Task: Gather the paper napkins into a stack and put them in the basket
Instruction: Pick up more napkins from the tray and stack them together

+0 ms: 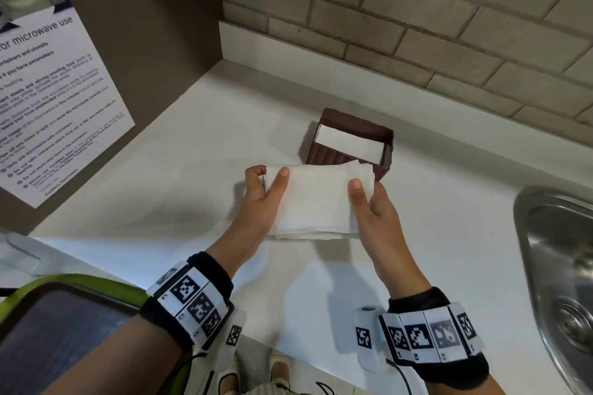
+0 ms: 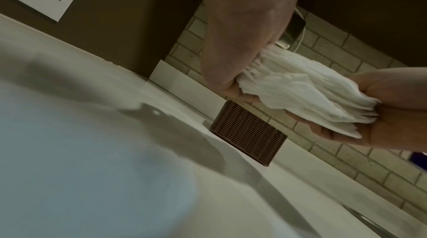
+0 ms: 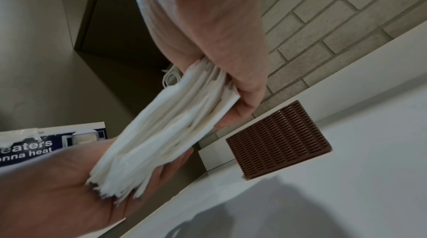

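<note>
A thick stack of white paper napkins (image 1: 316,199) hangs above the white counter, held from both ends. My left hand (image 1: 263,199) grips its left end, thumb on top and fingers underneath. My right hand (image 1: 369,202) grips the right end the same way. In the wrist views the napkins (image 2: 298,90) (image 3: 171,128) fan out at their edges between the two palms. Just beyond the stack stands a brown woven basket (image 1: 375,163) (image 2: 249,132) (image 3: 277,139) with white napkins (image 1: 348,141) lying flat inside it.
A steel sink (image 1: 558,266) lies at the right. A brick wall (image 1: 417,26) backs the counter (image 1: 160,170). A brown cabinet side with a microwave notice (image 1: 48,90) stands at the left. A green-rimmed tray (image 1: 64,292) sits at the lower left.
</note>
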A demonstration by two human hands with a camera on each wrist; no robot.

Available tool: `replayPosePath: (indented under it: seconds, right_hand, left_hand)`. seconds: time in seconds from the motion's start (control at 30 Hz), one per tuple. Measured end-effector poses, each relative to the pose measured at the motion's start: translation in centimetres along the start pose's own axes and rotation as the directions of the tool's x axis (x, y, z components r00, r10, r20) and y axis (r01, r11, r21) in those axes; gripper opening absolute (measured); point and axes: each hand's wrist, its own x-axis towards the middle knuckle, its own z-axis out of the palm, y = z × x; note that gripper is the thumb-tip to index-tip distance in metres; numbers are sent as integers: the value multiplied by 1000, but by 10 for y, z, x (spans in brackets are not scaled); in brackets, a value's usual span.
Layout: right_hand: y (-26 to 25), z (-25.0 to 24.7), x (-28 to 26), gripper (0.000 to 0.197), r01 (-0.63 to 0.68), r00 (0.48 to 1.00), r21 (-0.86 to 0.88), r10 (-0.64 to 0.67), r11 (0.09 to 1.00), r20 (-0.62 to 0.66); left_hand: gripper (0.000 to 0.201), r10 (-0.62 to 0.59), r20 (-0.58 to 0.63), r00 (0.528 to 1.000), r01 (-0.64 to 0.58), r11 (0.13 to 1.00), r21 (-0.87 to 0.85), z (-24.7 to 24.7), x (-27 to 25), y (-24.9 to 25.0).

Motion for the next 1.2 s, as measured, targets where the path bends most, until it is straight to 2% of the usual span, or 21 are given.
replayPosePath:
  seconds: [0.1,0.23,0.3,0.4,0.47,0.53,0.6,0.73,0.8,0.9,1.03,1.13,1.2]
  right_hand:
    - [2,0,1,39,-4,999,-39,3,999,-37]
    - [6,1,0,30,-29,997,-29,26,999,-72]
    - [7,-2,1,34,-112,994,62,113,992,-4]
    - [18,-12,6,62,-231,965,130,210,964,158]
    - [29,-17,8,64,-228,961,86,210,970,180]
    - [40,-17,6,60,-203,967,44,193,978,167]
    - [49,-16,3,58,-172,968,-12,171,985,181]
    - [63,-11,2,67,-150,964,-81,164,985,211]
    - [67,-8,3,60,-127,970,-110,147,986,194]
    - [63,-8,3,46,-82,982,-86,95,993,164]
    - [48,-10,1,47,-86,987,44,79,995,142]
    - [44,-11,2,52,-30,990,62,21,998,141]
    - [46,-12,3,62,20,989,20,-22,1000,145]
  left_hand:
    - [27,9,6,1000,-9,1000,7,1,0,1]
    - [37,28,31,999,-28,1000,-4,2,-2,3]
    - [42,59,56,997,-60,998,18,-1,0,3]
    - [56,121,189,974,-138,987,78,-9,4,-1]
    - [68,153,287,946,-206,965,164,-13,6,-7]
    - [78,145,334,931,-235,940,247,-15,8,-14]
    - [89,114,359,926,-243,909,338,-19,10,-22]
    - [102,97,359,928,-271,838,473,-24,11,-33]
    - [97,99,339,936,-262,840,476,-23,14,-35]
    - [67,104,289,952,-233,858,458,-23,18,-35]
    - [35,96,267,959,-183,927,327,-21,19,-25]
    - [47,162,301,940,-240,939,246,-16,16,-16]
    - [59,208,333,919,-310,905,290,-18,17,-19]
